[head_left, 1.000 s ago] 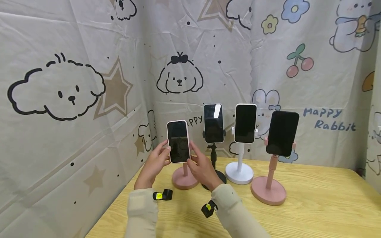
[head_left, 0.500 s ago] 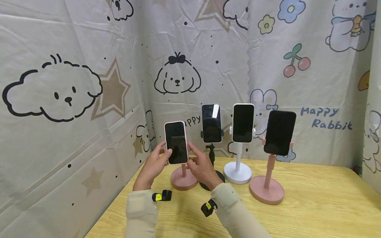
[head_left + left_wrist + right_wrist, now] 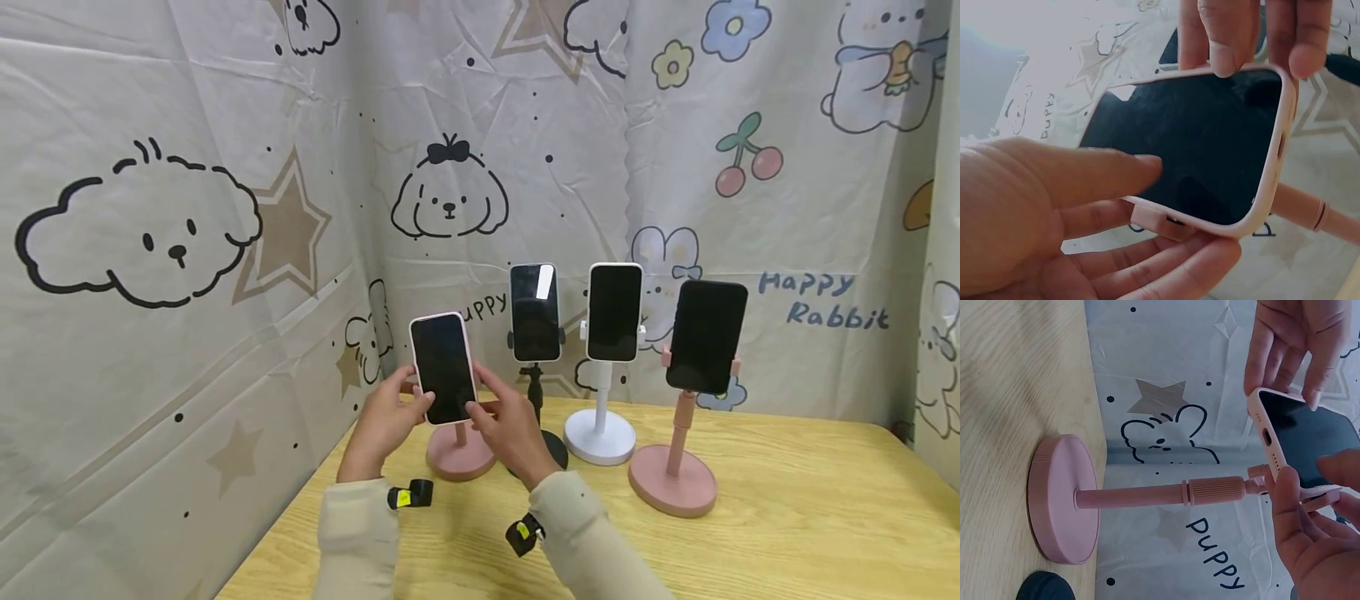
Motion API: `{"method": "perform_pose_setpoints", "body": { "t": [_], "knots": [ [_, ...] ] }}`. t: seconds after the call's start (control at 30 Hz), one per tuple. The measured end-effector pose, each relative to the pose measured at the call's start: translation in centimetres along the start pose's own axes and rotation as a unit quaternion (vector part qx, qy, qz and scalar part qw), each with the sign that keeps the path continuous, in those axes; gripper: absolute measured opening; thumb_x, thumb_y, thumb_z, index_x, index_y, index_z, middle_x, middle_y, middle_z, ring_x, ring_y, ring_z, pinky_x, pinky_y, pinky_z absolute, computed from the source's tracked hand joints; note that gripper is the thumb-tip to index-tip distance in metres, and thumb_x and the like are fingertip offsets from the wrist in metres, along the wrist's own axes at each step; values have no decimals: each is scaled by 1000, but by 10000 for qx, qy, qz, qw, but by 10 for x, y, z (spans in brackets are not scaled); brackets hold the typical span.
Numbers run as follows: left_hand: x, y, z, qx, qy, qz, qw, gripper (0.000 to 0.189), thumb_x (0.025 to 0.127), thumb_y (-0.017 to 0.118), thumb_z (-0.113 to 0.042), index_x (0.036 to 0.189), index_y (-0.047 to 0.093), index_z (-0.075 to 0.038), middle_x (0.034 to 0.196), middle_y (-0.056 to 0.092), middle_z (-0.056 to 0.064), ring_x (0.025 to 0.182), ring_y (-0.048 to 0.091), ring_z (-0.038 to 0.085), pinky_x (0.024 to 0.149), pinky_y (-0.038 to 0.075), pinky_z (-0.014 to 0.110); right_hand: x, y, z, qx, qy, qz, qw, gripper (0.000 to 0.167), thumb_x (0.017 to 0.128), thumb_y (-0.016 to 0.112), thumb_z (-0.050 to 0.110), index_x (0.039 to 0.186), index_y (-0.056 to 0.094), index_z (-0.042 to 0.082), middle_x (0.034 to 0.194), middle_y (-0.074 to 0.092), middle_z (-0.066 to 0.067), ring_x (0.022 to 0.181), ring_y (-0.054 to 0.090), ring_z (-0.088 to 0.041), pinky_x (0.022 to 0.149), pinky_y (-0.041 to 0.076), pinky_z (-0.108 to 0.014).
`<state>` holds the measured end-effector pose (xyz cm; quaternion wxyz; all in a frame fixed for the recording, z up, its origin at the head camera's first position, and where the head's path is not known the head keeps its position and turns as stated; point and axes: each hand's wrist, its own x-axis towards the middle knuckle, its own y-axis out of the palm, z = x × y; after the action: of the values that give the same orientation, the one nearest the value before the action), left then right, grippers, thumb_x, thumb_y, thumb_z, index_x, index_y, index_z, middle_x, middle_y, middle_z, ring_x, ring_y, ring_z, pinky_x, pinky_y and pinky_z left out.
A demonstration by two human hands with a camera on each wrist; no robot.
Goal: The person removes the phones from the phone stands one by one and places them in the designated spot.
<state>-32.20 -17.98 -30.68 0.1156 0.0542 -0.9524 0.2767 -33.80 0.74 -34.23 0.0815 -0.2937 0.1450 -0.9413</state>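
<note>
A smartphone (image 3: 444, 367) in a pale pink case is held between both hands, its dark screen facing the person. It stands at the head of a pink phone stand (image 3: 461, 457), whose side clamp (image 3: 1161, 221) shows by the phone's edge in the left wrist view. My left hand (image 3: 381, 425) grips the left edge, thumb over the screen and fingers along the side and behind. On the opposite edge, my right hand (image 3: 512, 427) holds the lower right part, its thumb by the bottom corner. Most of the holder behind the phone is hidden.
To the right stand three more phone stands with phones: a black stand (image 3: 535, 387), a white stand (image 3: 601, 437) and another pink stand (image 3: 673, 479). The black one is close to my right hand. A printed curtain (image 3: 187, 400) borders the wooden table (image 3: 810, 500).
The phone at my hands has come slightly lower and leans back more, its top shifting a little left. Both hands have kept their hold, and the right thumb has moved onto the phone's front corner.
</note>
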Motion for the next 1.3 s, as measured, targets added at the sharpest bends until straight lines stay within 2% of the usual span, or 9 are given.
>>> {"method": "perform_pose_setpoints", "body": {
  "t": [0.1,0.27,0.4,0.57,0.8,1.0,1.13,1.3],
  "knots": [
    [-1,0,1,79,-6,-78,9999,46,95,62,-16,138,48,-11,118,58,17,85,67,22,80,55,41,-1,2,0,-143,8,-105,9998,56,93,64,7,143,45,23,140,52,-7,90,70,-19,75,56,-29],
    [-2,0,2,24,174,-173,9997,33,91,66,-9,124,58,-9,105,60,16,79,66,22,74,57,38,-2,3,0,-248,-73,-202,9995,53,92,65,5,139,48,21,138,54,-11,82,70,-16,72,57,-28],
    [-3,-2,3,-113,289,-154,9994,31,90,67,-6,120,60,-8,102,60,16,76,68,21,73,57,39,-4,3,-2,-269,-287,-222,9990,52,92,64,5,139,48,20,134,57,-11,82,70,-16,72,57,-28],
    [-8,-4,0,-105,289,-4,9995,30,90,68,-8,119,61,-10,101,60,13,76,69,19,75,57,40,-10,-3,0,-412,-495,-153,9978,52,92,64,6,140,49,18,132,58,-10,88,70,-18,76,57,-31],
    [-17,-6,-15,93,604,389,9974,25,88,71,-12,113,63,-11,97,62,9,74,69,18,72,57,39,-24,-23,12,5,-289,34,9996,50,91,65,5,137,49,18,126,58,-12,90,70,-22,79,56,-36],
    [-25,-3,-27,310,959,791,9918,15,86,73,-13,96,62,-12,89,64,6,71,68,18,63,57,34,-39,-42,19,76,-88,136,9998,49,91,66,5,135,49,21,116,60,-8,83,69,-16,79,56,-33],
    [-29,1,-33,207,1285,1199,9842,15,86,73,-11,95,62,-10,86,65,7,68,68,19,60,57,31,-50,-55,23,157,-49,241,9996,51,91,65,4,136,48,18,115,59,-11,82,69,-16,78,56,-31],
    [-34,6,-43,-18,1619,1705,9720,14,87,72,-11,95,62,-6,83,65,8,66,68,21,59,57,31,-64,-71,25,258,-199,382,9987,48,92,64,4,135,47,15,119,57,-16,86,69,-18,77,56,-30]
  ]
}}
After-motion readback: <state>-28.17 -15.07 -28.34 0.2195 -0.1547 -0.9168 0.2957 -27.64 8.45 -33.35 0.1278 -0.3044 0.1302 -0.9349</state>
